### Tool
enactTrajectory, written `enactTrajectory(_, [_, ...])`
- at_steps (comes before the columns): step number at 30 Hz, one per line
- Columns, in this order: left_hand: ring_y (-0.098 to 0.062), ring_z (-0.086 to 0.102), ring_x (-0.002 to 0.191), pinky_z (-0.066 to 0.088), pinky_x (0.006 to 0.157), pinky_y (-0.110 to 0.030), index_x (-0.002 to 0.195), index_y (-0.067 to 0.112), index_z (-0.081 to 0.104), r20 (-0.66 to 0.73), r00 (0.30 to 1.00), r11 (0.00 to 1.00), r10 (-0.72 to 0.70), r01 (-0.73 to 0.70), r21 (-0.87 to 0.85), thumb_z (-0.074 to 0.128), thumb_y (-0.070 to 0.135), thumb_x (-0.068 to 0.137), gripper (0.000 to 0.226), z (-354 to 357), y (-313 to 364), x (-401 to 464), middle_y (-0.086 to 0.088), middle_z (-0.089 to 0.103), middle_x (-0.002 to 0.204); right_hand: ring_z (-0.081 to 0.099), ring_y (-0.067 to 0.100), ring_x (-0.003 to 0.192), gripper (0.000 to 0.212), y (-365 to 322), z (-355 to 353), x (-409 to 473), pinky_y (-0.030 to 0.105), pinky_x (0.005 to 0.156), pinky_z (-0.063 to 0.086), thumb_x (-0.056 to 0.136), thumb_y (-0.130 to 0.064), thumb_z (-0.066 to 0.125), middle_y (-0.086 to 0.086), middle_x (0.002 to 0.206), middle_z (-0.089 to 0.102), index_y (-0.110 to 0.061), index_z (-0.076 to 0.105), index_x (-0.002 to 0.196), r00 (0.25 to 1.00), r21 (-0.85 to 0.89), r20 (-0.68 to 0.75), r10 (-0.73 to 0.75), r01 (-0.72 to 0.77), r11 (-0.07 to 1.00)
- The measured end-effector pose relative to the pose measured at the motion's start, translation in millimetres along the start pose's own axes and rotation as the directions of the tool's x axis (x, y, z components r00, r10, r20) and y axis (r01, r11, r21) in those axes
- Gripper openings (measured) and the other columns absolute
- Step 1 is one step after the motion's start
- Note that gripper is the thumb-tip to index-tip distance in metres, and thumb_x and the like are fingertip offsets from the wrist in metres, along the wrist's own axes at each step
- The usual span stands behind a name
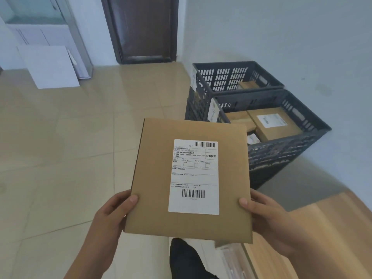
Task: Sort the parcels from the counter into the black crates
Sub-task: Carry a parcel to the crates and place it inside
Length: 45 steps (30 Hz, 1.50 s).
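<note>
Both hands [108, 216] grip parcel [191, 178] edges.

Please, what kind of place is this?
Probably a small indoor parcel-sorting room, not a large warehouse. Two black crates holding boxes stand by a wall, both hands hold a labelled cardboard parcel, and there is a brown door.

Dark door [141, 29], leaning white board [50, 67]

We hold one flat cardboard parcel [189, 178], label up, left hand [112, 214] and right hand [267, 216] gripping its near corners. Beyond it: two black crates [281, 158], the nearer holding boxes [275, 125].
</note>
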<state>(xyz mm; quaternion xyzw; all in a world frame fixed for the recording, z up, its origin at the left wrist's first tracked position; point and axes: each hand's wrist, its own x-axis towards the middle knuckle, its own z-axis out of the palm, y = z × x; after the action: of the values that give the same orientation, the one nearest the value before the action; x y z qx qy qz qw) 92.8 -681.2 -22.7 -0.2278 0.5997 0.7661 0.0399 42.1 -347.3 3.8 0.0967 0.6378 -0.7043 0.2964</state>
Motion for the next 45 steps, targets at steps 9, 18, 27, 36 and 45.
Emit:
enactTrajectory(9, [-0.015, 0.073, 0.083, 0.050, 0.080, -0.041, 0.102, 0.017, 0.079, -0.042, 0.997, 0.992, 0.066, -0.061, 0.113, 0.090, 0.075, 0.029, 0.093, 25.9, 103.9, 163.3, -0.006, 0.078, 0.108, 0.067, 0.038, 0.119, 0.078, -95.2, -15.3, 168.8, 0.064, 0.105, 0.046, 0.065, -0.042, 0.084, 0.009, 0.129, 0.072, -0.022, 0.062, 0.137, 1.000, 0.104, 0.020, -0.024, 0.022, 0.994])
enactTrajectory(18, [-0.029, 0.069, 0.111, 0.050, 0.087, -0.040, 0.118, 0.012, 0.072, -0.092, 0.996, 0.995, -0.007, 0.016, 0.100, 0.070, 0.040, 0.079, 0.049, 21.3, 135.5, 280.3, -0.007, 0.077, 0.117, 0.067, 0.030, 0.122, 0.066, -154.4, -7.5, 292.8, 0.058, 0.107, 0.050, 0.075, -0.036, 0.081, 0.006, 0.132, 0.071, -0.022, 0.062, 0.136, 0.999, 0.102, 0.050, 0.012, -0.017, 0.995])
enactTrajectory(27, [-0.021, 0.070, 0.090, 0.050, 0.083, -0.041, 0.110, 0.009, 0.075, 0.120, 0.990, 0.987, -0.078, 0.060, 0.150, 0.080, 0.048, 0.072, 0.055, 42.2, 192.3, 473.8, -0.014, 0.076, 0.116, 0.069, 0.028, 0.117, 0.063, -216.4, -12.1, 395.5, 0.053, 0.105, 0.053, 0.073, -0.035, 0.083, 0.004, 0.129, 0.072, -0.024, 0.064, 0.131, 0.988, 0.148, -0.156, 0.016, 0.008, 0.989])
enactTrajectory(36, [-0.017, 0.073, 0.106, 0.051, 0.087, -0.037, 0.135, 0.030, 0.061, 0.587, 0.774, 0.934, -0.236, 0.012, 0.358, 0.094, 0.061, 0.045, 0.101, 112.5, 290.3, 670.0, 0.001, 0.074, 0.125, 0.067, 0.027, 0.122, 0.091, -292.4, -14.9, 462.4, 0.049, 0.104, 0.051, 0.062, -0.039, 0.090, 0.003, 0.135, 0.069, -0.020, 0.053, 0.143, 0.912, 0.188, -0.409, -0.020, 0.105, 0.977])
enactTrajectory(45, [-0.021, 0.068, 0.120, 0.060, 0.087, -0.032, 0.144, 0.033, 0.053, 0.842, 0.405, 0.881, -0.357, -0.154, 0.448, 0.084, 0.037, 0.062, 0.087, 255.9, 315.3, 775.0, 0.003, 0.069, 0.134, 0.061, 0.036, 0.129, 0.086, -307.8, -68.2, 463.4, 0.043, 0.100, 0.057, 0.071, -0.017, 0.081, 0.011, 0.142, 0.063, -0.020, 0.046, 0.149, 0.821, 0.219, -0.561, -0.109, 0.274, 0.936])
